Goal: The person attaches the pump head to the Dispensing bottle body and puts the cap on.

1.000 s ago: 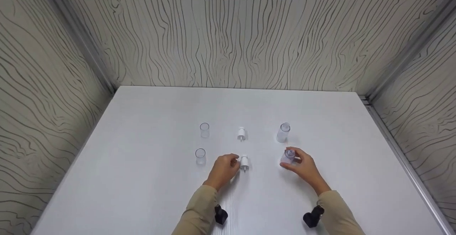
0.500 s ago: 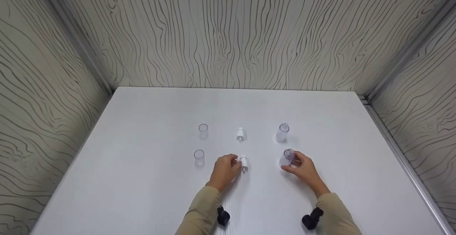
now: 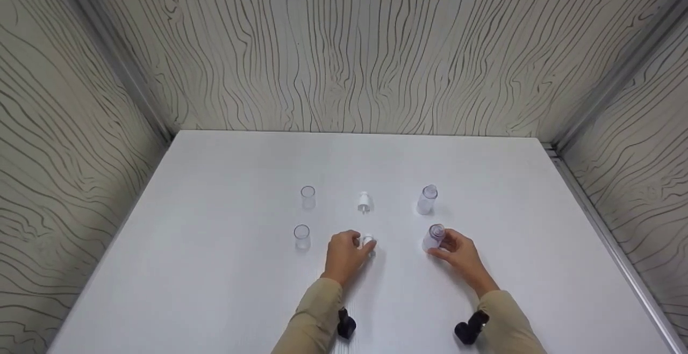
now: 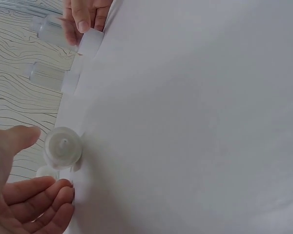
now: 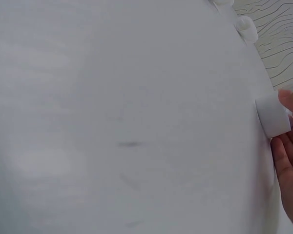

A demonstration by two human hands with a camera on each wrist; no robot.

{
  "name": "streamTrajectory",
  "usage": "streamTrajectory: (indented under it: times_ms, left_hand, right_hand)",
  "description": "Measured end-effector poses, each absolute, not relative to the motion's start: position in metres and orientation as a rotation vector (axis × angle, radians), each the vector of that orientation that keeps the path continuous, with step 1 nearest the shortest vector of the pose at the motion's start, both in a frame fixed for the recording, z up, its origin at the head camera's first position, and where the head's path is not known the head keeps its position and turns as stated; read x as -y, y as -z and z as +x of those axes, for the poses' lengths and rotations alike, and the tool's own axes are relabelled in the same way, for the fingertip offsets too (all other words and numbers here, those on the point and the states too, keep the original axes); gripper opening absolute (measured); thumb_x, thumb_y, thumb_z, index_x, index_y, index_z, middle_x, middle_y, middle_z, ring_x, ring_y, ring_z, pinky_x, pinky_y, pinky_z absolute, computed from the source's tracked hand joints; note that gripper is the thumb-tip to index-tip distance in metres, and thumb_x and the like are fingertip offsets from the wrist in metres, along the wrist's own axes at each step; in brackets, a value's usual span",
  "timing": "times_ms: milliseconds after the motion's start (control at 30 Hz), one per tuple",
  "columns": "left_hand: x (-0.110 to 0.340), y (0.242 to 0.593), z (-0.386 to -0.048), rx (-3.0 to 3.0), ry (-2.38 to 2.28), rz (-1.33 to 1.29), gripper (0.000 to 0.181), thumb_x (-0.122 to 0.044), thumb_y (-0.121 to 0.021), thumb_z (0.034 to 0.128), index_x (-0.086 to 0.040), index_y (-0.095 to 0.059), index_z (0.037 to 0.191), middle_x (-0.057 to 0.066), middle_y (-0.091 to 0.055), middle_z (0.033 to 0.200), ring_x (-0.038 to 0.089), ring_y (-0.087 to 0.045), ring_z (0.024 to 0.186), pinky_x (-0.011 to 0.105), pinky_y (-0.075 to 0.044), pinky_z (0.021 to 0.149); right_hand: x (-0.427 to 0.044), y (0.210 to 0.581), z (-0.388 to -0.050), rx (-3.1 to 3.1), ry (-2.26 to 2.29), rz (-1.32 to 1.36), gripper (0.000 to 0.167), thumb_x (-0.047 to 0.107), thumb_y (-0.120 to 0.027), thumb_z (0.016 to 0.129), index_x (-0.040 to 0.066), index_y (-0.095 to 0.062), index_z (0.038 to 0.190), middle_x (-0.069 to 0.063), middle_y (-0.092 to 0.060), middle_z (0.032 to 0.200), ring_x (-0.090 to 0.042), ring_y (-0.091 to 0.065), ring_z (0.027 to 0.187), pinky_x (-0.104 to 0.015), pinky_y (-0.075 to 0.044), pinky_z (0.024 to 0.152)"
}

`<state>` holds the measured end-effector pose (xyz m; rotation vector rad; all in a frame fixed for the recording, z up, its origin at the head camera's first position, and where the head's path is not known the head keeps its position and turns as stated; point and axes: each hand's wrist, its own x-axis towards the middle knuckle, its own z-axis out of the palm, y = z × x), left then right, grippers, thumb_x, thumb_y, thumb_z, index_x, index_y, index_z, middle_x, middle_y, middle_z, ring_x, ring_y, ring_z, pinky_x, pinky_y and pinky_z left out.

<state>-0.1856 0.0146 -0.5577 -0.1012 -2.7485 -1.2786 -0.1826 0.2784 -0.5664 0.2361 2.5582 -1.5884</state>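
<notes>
My left hand (image 3: 345,254) is around the nearer white pump head (image 3: 368,239), which stands nozzle-up on the white table. In the left wrist view the thumb (image 4: 25,137) and curved fingers (image 4: 39,202) lie on either side of that pump head (image 4: 63,147), with a gap showing at the thumb. My right hand (image 3: 461,257) grips the nearer clear bottle (image 3: 433,237) low on its side, between thumb and fingers. The right wrist view shows that bottle's whitish base (image 5: 273,116) against the thumb. The bottle stands upright, its threaded neck uncovered.
A second pump head (image 3: 364,202) and a second clear bottle (image 3: 427,200) stand farther back. To the left are two clear caps, one nearer (image 3: 302,237) and one farther (image 3: 308,197). Patterned walls (image 3: 344,48) enclose the white table (image 3: 226,289).
My left hand has moved slightly right, its thumb passing in front of the nearer pump head. The right hand has shifted a little lower on the bottle, which stays in place.
</notes>
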Motion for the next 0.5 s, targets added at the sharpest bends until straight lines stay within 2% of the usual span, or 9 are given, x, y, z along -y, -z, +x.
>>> streamTrajectory:
  times_ms: [267,500]
  left_hand:
    - [-0.0197,0.5560,-0.1881,2.770,1.208,-0.047,0.035,-0.029,-0.079,0.0768,0.003,-0.072,0.086,0.005,-0.064,0.066,0.008,-0.045,0.059,0.018,-0.040,0.054]
    - [-0.0223,0.5550,-0.1889,2.777,1.199,-0.017,0.034,-0.029,-0.080,0.0760,0.003,-0.072,0.085,0.006,-0.067,0.069,0.009,-0.050,0.060,0.020,-0.044,0.054]
  right_hand:
    - [-0.2793,0.5667,-0.1821,-2.552,1.629,0.213,0.058,0.009,-0.075,0.081,-0.006,-0.051,0.131,-0.022,-0.058,0.133,-0.032,-0.057,0.126,-0.031,-0.049,0.107]
    - [-0.2799,0.5661,-0.1829,-2.565,1.637,0.220,0.055,0.009,-0.076,0.080,-0.005,-0.054,0.129,-0.019,-0.061,0.129,-0.011,-0.063,0.112,-0.027,-0.051,0.104]
